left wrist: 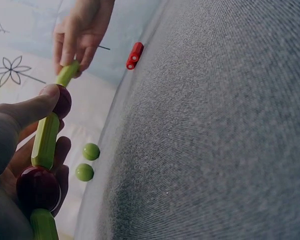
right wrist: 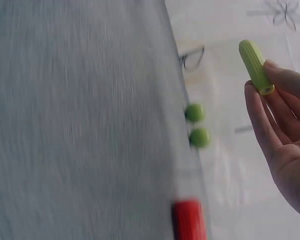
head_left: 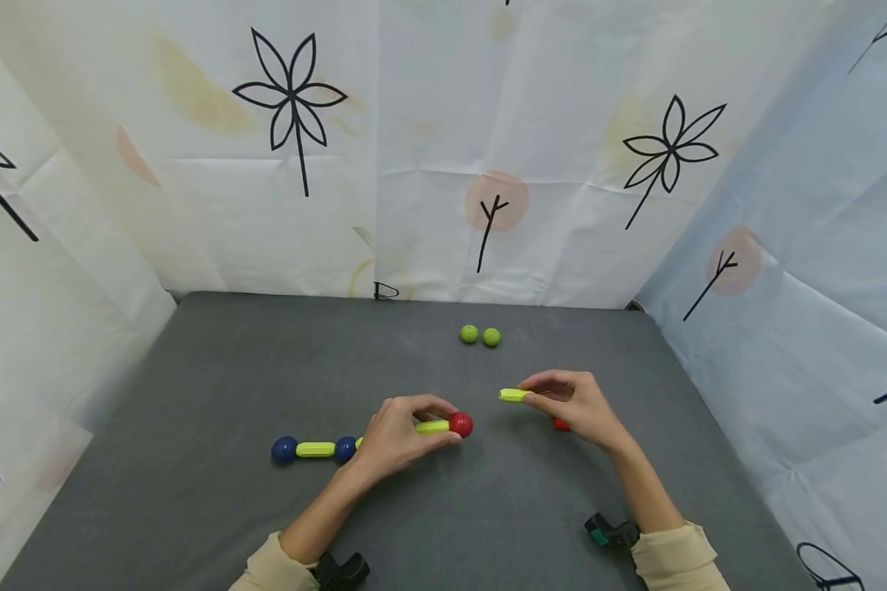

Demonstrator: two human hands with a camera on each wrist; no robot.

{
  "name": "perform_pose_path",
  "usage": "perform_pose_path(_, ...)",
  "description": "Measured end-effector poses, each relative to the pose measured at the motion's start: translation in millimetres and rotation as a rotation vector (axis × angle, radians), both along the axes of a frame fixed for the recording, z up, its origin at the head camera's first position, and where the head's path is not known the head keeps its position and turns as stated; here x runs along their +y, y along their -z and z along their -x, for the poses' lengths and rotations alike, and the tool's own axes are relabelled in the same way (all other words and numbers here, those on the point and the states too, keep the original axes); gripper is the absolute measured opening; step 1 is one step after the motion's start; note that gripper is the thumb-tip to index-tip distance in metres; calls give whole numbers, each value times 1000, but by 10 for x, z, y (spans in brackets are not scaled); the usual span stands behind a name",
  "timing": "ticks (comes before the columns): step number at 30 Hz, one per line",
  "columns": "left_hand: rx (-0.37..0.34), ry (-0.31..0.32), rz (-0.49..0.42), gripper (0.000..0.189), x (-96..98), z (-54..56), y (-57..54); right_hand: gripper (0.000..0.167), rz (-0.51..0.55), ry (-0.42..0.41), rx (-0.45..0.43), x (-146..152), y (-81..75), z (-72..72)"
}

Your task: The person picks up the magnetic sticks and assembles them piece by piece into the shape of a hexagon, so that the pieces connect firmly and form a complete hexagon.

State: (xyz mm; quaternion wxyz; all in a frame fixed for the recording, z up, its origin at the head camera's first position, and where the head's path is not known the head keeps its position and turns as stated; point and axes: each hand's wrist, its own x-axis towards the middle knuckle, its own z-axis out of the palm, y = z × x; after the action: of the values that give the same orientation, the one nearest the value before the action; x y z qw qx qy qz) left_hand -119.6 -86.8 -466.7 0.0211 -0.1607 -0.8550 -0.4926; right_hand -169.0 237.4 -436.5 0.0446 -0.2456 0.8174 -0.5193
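Note:
My left hand [head_left: 397, 435] grips a chain of balls and yellow-green rods, its thumb on the red end ball [head_left: 461, 424]. A rod [left wrist: 45, 140] and a second red ball [left wrist: 38, 189] lie along the palm. Leftward the chain runs to a yellow-green rod [head_left: 315, 450] between two blue balls, the outer one [head_left: 284, 450] at its far end; the hand hides its middle in the head view. To the right, my right hand [head_left: 572, 406] pinches a loose yellow-green rod [right wrist: 255, 67] between thumb and fingers. In the head view a gap separates that rod from the red ball.
Two green balls [head_left: 480, 336] sit toward the back of the grey table [head_left: 229, 353]. Two red rods [left wrist: 134, 55] lie side by side on the table, mostly behind my right hand in the head view. Patterned white cloth [head_left: 429, 123] stands around the back and sides.

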Motion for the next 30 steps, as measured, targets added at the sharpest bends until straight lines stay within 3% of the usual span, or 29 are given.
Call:
perform_pose_path(12,9,1,8,29,-21,6,-4,17,18,-169,-18,-381,21,-168)
perform_pose_path(30,81,-42,127,36,73,-23,-15,15,44,-98,38,-532,102,-224)
